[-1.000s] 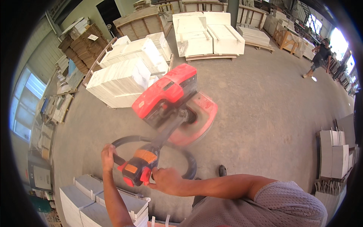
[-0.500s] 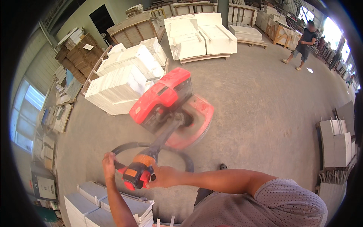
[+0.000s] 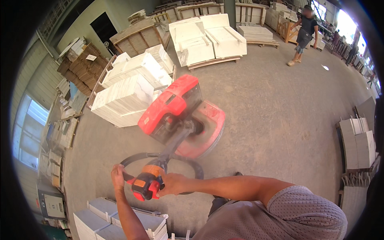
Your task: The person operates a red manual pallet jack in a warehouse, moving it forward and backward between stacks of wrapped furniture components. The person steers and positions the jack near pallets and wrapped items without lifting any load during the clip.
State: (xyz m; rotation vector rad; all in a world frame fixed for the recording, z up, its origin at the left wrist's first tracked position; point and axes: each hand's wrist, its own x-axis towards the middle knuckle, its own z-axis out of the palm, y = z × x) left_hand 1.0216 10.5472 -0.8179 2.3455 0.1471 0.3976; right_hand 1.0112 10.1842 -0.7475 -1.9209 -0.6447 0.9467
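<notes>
A red and black electric pallet truck (image 3: 172, 102) stands on the concrete floor in front of me. Its dark steering arm slants down toward me and ends in a control head (image 3: 146, 184) in black, red and orange. Around the arm runs a black hoop-shaped bar. My left hand (image 3: 118, 176) is closed around the grip at the left of the head. With fingers wrapped over the head's right side, my right hand (image 3: 172, 184) holds it next to a red control. Its fingertips are partly hidden.
Beyond the truck, white stone slabs (image 3: 124, 96) stand stacked on a pallet, with another slab stack (image 3: 208, 42) farther back. Pale slabs in stacks (image 3: 102, 218) lie close at my lower left, more (image 3: 356, 144) at the right. A person (image 3: 306, 32) walks at the far right.
The person at the far right has walked leftward. My view has shifted slightly, and both hands keep their hold on the control head.
</notes>
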